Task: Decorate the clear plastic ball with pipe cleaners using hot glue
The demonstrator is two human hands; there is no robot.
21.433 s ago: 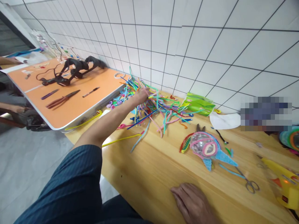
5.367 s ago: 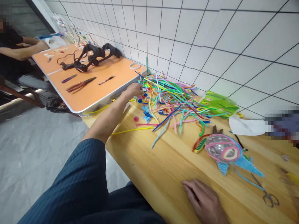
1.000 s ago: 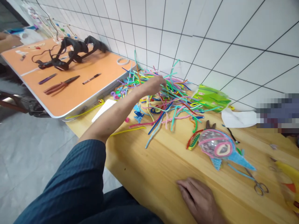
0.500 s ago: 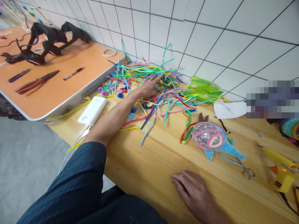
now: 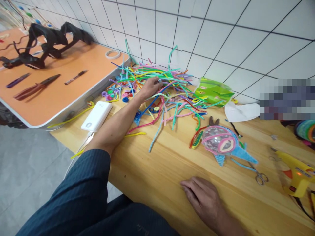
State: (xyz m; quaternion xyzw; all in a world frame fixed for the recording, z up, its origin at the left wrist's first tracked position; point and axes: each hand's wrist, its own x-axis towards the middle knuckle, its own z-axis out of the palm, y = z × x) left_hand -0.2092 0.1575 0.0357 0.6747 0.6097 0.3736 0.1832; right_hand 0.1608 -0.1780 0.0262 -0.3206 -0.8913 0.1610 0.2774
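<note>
My left hand (image 5: 150, 88) reaches into a heap of coloured pipe cleaners (image 5: 162, 72) by the wall. Its fingers are pinched together, with a small pale-blue round piece (image 5: 160, 80) at their tips, too small to name. My right hand (image 5: 204, 198) rests on the wooden table (image 5: 152, 183) with its fingers curled in and nothing seen in them. Ahead of it lies a clear ball-shaped craft figure (image 5: 216, 140) trimmed with pink and blue pipe cleaners. Colourful buttons (image 5: 110, 95) lie left of the heap.
At right are a yellow glue gun (image 5: 292, 170) with a lit orange light and scissors (image 5: 261, 178). A green packet (image 5: 213, 91) leans near the wall. A white power bank (image 5: 96, 115) lies beside my left forearm. Pliers (image 5: 36, 87) lie on the orange table (image 5: 49, 101).
My left hand has drawn back slightly to the left, and its spread fingers have closed to a pinch with a small pale-blue piece at the tips. My right hand stays put.
</note>
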